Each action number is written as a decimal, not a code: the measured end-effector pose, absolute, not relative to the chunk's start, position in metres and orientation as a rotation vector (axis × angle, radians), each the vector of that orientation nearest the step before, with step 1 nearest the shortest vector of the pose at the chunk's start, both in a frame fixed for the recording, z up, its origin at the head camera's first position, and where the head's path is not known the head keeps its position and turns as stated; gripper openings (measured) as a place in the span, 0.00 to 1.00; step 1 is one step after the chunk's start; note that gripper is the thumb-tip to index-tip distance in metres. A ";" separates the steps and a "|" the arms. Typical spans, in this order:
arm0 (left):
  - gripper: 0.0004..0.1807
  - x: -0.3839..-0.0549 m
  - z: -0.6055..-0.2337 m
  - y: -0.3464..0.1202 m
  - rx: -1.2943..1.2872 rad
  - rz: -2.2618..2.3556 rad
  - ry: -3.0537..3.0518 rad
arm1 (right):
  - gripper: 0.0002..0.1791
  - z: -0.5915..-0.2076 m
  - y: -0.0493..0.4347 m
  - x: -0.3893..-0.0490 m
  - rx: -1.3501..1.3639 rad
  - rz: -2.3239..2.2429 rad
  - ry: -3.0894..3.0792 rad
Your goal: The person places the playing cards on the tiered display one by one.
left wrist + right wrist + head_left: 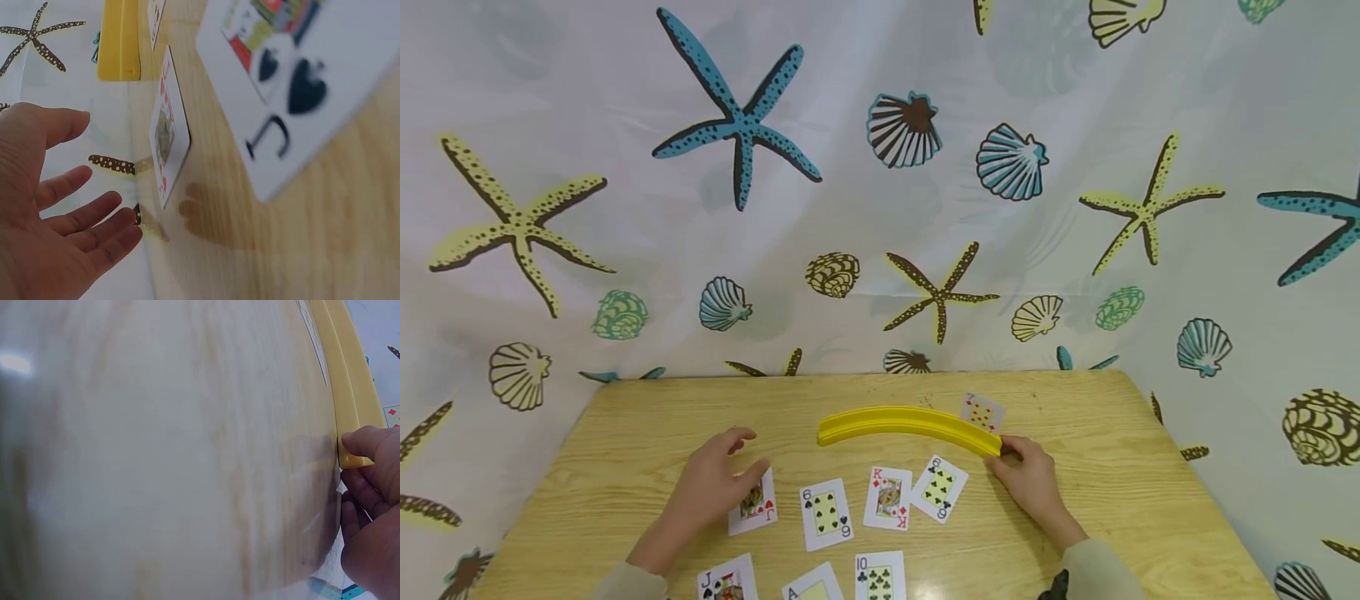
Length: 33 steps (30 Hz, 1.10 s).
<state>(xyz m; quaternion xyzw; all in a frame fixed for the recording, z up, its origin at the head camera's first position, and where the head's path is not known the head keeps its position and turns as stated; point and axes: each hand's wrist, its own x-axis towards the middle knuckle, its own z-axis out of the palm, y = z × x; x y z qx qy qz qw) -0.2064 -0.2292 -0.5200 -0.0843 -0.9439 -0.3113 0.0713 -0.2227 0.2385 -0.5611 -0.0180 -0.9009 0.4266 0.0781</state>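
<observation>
A curved yellow card holder (pixel 910 419) lies across the wooden table. At its right end my right hand (pixel 1026 479) pinches it, thumb on the near side, as the right wrist view also shows at the holder's end (pixel 353 450). My left hand (pixel 713 479) hovers over the jack of hearts (pixel 752 508) with fingers loosely spread and nothing in them. In the left wrist view the same hand (pixel 69 206) is apart from the cards. The six of spades (pixel 827 514), king of diamonds (pixel 887 498) and six of clubs (pixel 939 489) lie face up between the hands.
Behind the holder's right part lies a seven of diamonds (pixel 982 412), partly hidden. Nearer me are a jack of spades (pixel 727 581), an ace (pixel 814 585) and a ten of clubs (pixel 880 577), cut off by the frame. A shell-patterned curtain (pixel 850 208) surrounds the table (pixel 1120 467).
</observation>
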 end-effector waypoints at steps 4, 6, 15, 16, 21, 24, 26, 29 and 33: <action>0.29 -0.200 -0.523 -0.242 -0.244 -0.872 -2.872 | 0.22 -0.561 0.237 -0.223 -0.052 1.274 -2.699; 0.30 -0.196 -0.525 -0.246 -0.240 -0.858 -2.891 | 0.21 -0.560 0.238 -0.222 -0.050 1.278 -2.698; 0.38 -0.185 -0.530 -0.257 -0.239 -0.762 -2.964 | 0.21 -0.558 0.238 -0.221 -0.031 1.284 -2.691; 0.39 -0.184 -0.530 -0.258 -0.243 -0.749 -2.974 | 0.21 -0.559 0.238 -0.221 -0.031 1.280 -2.693; 0.45 -0.180 -0.536 -0.263 -0.271 -0.708 -3.015 | 0.21 -0.559 0.237 -0.220 -0.025 1.269 -2.693; 0.47 -0.179 -0.539 -0.265 -0.292 -0.694 -3.031 | 0.21 -0.558 0.237 -0.220 -0.019 1.272 -2.691; 0.48 -0.179 -0.540 -0.266 -0.296 -0.697 -3.043 | 0.21 -0.558 0.237 -0.220 -0.020 1.273 -2.691; 0.48 -0.179 -0.540 -0.267 -0.296 -0.709 -3.056 | 0.21 -0.559 0.237 -0.220 -0.023 1.277 -2.694; 0.47 -0.179 -0.540 -0.267 -0.291 -0.733 -3.061 | 0.21 -0.558 0.237 -0.220 -0.026 1.283 -2.699</action>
